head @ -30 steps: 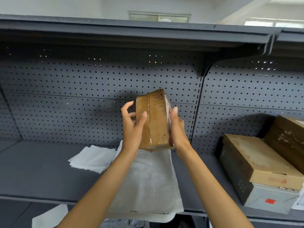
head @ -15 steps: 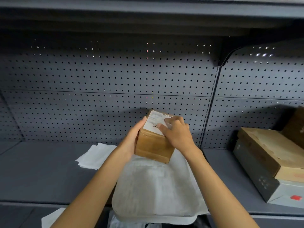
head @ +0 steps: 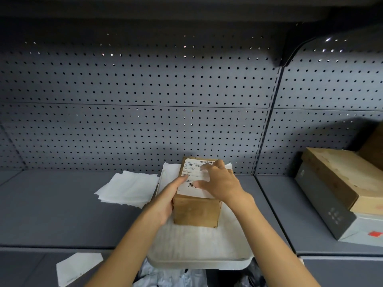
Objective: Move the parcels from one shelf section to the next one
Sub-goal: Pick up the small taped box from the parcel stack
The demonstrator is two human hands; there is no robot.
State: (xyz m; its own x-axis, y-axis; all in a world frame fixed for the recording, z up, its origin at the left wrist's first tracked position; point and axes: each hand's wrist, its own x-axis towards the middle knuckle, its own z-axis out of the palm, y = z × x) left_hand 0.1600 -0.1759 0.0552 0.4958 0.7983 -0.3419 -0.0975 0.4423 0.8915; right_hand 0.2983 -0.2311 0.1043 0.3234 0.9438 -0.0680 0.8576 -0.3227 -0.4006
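Resting flat on a white padded mailer (head: pixel 199 243), a small brown cardboard parcel (head: pixel 196 210) sits between the two hands, its white shipping label (head: pixel 193 179) facing up with barcodes near both ends. Left hand (head: pixel 165 201) lies against the parcel's left side, fingers straight, forefinger tip reaching onto the label edge. Right hand (head: pixel 219 183) lies on top of the parcel, fingers spread and lightly bent over the label, thumb pointing left toward the lower barcode; it presses rather than grips, as far as can be seen.

The mailer lies on the grey metal shelf (head: pixel 62 208), its near end overhanging the shelf's front lip below the wrists. Just left of the left hand: a loose stack of white flat envelopes (head: pixel 128 187), apart from the parcel, partly tucked against the mailer's far left corner. Behind both hands, grey perforated back panel (head: pixel 145 90).

Well to the right of the right hand, past the upright divider (head: pixel 267 129), the neighbouring section holds a grey box (head: pixel 323 206) with a red sticker, and a tan cardboard box (head: pixel 342 177) resting tilted on top of it. Another brown box (head: pixel 373 148) leans behind those, cut off by the frame edge.

Below the forearms, on a lower level: a white sheet (head: pixel 76 268) and crumpled plastic bags (head: pixel 170 276), contents not discernible.
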